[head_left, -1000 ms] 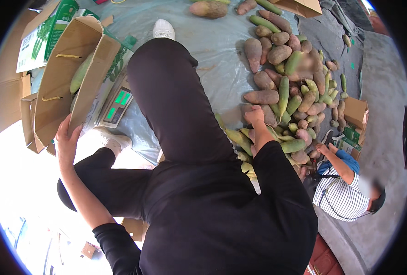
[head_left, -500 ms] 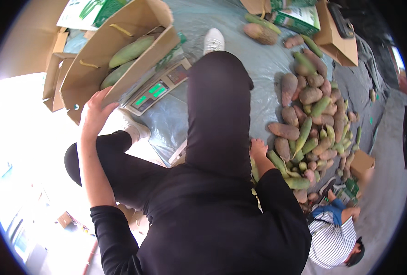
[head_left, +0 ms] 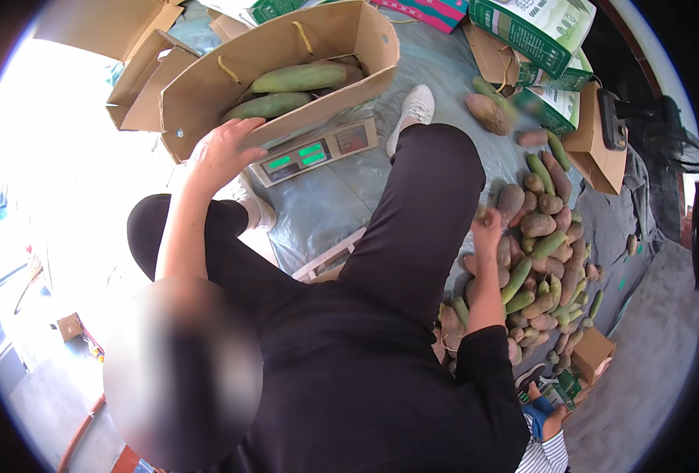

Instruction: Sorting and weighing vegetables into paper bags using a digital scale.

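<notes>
My left hand [head_left: 225,151] lies over the near wall of an open cardboard box [head_left: 318,110], fingers stretched along its edge. Inside the box are long green radishes [head_left: 298,77] and darker roots behind them. The box rests on a digital scale [head_left: 318,154] with lit green displays. My right hand [head_left: 487,229] is beside my right knee, above the near-left edge of a heap of green radishes [head_left: 516,280] and brownish-red roots [head_left: 538,225]. Its fingers are curled together. What they hold, if anything, I cannot make out.
Green-and-white cartons [head_left: 523,35] and an opened cardboard box [head_left: 599,150] stand at the far right. A pink carton [head_left: 428,11] is at the far edge. Plastic sheeting [head_left: 318,209] covers the floor. Another person in a striped shirt [head_left: 545,456] sits at the lower right.
My view has shifted, so the box and scale appear farther right. My right hand has come up from beside my thigh to near the knee. The left hand stays at the box's wall.
</notes>
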A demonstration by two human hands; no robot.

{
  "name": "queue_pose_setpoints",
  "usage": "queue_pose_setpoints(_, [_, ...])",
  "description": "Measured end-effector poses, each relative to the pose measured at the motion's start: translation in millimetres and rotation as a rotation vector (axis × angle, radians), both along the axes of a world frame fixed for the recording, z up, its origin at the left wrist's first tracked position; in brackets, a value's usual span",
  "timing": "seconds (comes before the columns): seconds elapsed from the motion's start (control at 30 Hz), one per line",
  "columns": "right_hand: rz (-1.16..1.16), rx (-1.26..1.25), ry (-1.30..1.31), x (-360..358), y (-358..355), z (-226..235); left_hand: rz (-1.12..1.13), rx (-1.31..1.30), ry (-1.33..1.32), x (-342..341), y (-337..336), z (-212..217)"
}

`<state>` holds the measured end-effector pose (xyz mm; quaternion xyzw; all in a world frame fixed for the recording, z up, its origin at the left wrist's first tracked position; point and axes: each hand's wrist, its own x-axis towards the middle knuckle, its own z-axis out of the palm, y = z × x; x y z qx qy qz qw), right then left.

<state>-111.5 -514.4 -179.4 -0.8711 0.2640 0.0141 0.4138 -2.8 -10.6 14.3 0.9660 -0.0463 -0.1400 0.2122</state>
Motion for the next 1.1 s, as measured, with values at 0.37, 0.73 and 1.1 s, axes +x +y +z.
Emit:
queue_pose_setpoints(0.37, [0.369,0.565,-0.598,181,134,246,0.004,-0.028,-0.052,-3,5,8])
queue_pose_setpoints(0.73, [0.936,0.433,-0.564,218,309,232,-0.028,-0.067,-0.028,-5,5,14])
queue_pose_setpoints(1.1, [0.740,0.347,-0.300,242,213,211,-0.012,-0.026,-0.034,-5,13,13])
